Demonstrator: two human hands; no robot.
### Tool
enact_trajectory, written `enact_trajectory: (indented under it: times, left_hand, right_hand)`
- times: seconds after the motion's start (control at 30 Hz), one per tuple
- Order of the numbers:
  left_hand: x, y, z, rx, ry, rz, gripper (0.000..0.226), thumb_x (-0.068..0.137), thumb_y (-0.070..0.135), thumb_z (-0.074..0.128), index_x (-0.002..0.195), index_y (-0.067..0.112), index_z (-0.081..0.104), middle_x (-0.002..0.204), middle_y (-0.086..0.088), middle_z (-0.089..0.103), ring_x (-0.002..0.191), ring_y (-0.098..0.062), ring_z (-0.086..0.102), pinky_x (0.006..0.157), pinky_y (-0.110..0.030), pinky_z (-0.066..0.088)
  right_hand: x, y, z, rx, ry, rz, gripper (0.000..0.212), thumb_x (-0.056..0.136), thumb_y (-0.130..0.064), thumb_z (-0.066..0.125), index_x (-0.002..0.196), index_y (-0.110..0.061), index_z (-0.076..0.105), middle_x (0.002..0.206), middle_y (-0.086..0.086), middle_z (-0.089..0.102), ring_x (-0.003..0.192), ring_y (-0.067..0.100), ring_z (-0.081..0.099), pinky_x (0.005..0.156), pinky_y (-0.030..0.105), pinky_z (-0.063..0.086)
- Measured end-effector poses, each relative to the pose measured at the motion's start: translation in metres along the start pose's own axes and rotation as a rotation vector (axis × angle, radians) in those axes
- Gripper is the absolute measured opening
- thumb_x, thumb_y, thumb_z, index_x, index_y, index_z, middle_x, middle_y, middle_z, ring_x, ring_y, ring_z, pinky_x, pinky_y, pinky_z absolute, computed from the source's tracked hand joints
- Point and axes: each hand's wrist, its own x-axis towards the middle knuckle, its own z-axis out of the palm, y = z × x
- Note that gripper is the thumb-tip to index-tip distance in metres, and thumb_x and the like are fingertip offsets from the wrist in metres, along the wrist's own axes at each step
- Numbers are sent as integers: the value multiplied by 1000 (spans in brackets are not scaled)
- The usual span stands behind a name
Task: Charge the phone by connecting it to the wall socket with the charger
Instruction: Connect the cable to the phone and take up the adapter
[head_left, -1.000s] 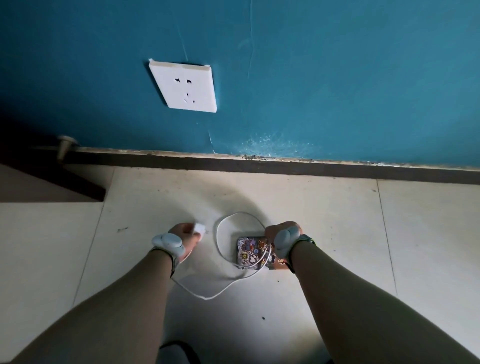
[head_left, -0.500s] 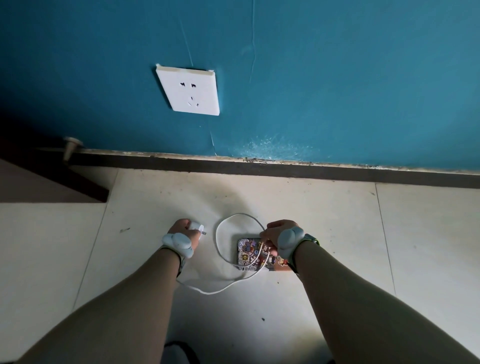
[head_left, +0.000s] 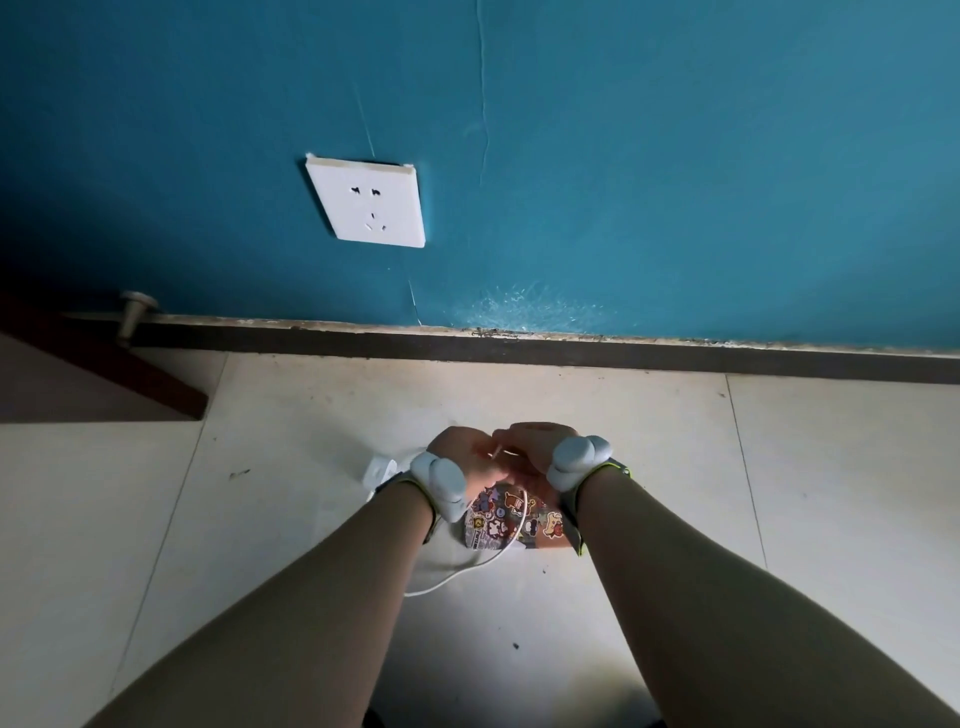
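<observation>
A white wall socket (head_left: 369, 205) sits low on the blue wall, with nothing plugged in. On the tiled floor below, a phone (head_left: 511, 522) in a sticker-covered case lies under my wrists. The white charger cable (head_left: 457, 577) loops over it and onto the floor. The white charger plug (head_left: 378, 470) lies on the floor just left of my left wrist, free of both hands. My left hand (head_left: 467, 457) and right hand (head_left: 535, 441) meet at the phone's far end. The left pinches the thin white cable; the right curls round the phone's end, its fingertips hidden.
A dark skirting board (head_left: 519, 348) runs along the foot of the wall. A door stopper (head_left: 132, 312) sticks out at the left, above a dark wooden edge (head_left: 104, 384). Pale floor tiles (head_left: 779, 493) spread to both sides.
My left hand has let go of the charger plug, which now lies on the floor, and moved right to meet my right hand at the phone's far end. The view has tilted down slightly.
</observation>
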Motion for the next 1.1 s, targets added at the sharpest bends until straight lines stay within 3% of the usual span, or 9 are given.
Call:
enact_trajectory:
  times: [0.23, 0.27, 0.37, 0.47, 0.6, 0.77, 0.87, 1.0, 1.1]
  left_hand:
    - [4, -26, 4, -293, 77, -83, 23, 97, 11, 56, 79, -2, 63, 63, -13, 60, 47, -19, 49, 48, -26, 41]
    - [7, -32, 2, -302, 95, -101, 25, 97, 13, 56, 77, 0, 63, 62, -11, 59, 47, -18, 48, 49, -27, 39]
    - [17, -48, -3, -296, 135, -138, 27, 96, 22, 56, 76, 7, 66, 54, -2, 57, 47, -17, 45, 51, -29, 43]
    - [20, -57, -5, -161, 146, -153, 39, 90, 37, 54, 77, 2, 66, 52, -3, 55, 48, -21, 48, 58, -39, 54]
    - [20, -60, -4, -128, 112, -178, 47, 83, 47, 49, 86, 5, 70, 58, -8, 56, 54, -23, 52, 68, -49, 58]
    - [17, -53, 1, -198, 93, -221, 26, 88, 38, 57, 82, 18, 73, 52, 0, 52, 53, -23, 50, 59, -39, 54]
    - [18, -47, 8, -312, 56, -246, 22, 94, 31, 55, 83, 24, 72, 62, -1, 53, 51, -19, 44, 50, -27, 44]
    - [25, -34, 17, -396, -15, -253, 18, 96, 24, 54, 88, 25, 70, 79, -2, 56, 63, -18, 53, 53, -28, 51]
    - [29, -30, 26, -394, -92, -279, 18, 93, 27, 59, 106, 19, 68, 80, -2, 60, 64, -18, 56, 55, -30, 51]
  right_hand:
    - [11, 10, -10, 59, 106, 40, 20, 89, -22, 67, 102, -7, 64, 78, 8, 62, 57, 22, 57, 44, 24, 46]
    - [14, 12, -16, 4, 119, 55, 26, 91, -23, 64, 110, -5, 61, 83, 8, 61, 62, 23, 57, 48, 28, 50]
    - [21, 19, -34, -217, 156, 77, 47, 95, -20, 58, 135, 3, 49, 110, 16, 56, 92, 26, 55, 91, 43, 51]
    - [21, 24, -39, -374, 174, 117, 47, 95, -9, 55, 138, 8, 46, 138, 27, 50, 111, 28, 52, 107, 43, 42]
    - [22, 34, -40, -627, 177, 79, 41, 96, -10, 57, 135, 1, 53, 140, 21, 52, 122, 32, 55, 101, 34, 45]
    - [28, 39, -30, -645, 273, 98, 19, 92, -20, 53, 108, -28, 62, 134, 8, 45, 132, 32, 37, 113, 39, 31]
    - [27, 49, -23, -715, 372, 57, 16, 84, -21, 56, 99, -23, 51, 111, 5, 32, 124, 33, 35, 108, 47, 35]
    - [32, 60, -21, -876, 426, 15, 40, 94, -25, 53, 134, -21, 52, 145, 13, 36, 134, 34, 33, 107, 39, 31]
    - [34, 61, -25, -895, 493, 55, 41, 90, -16, 47, 132, -13, 48, 138, 16, 34, 128, 39, 31, 105, 40, 33]
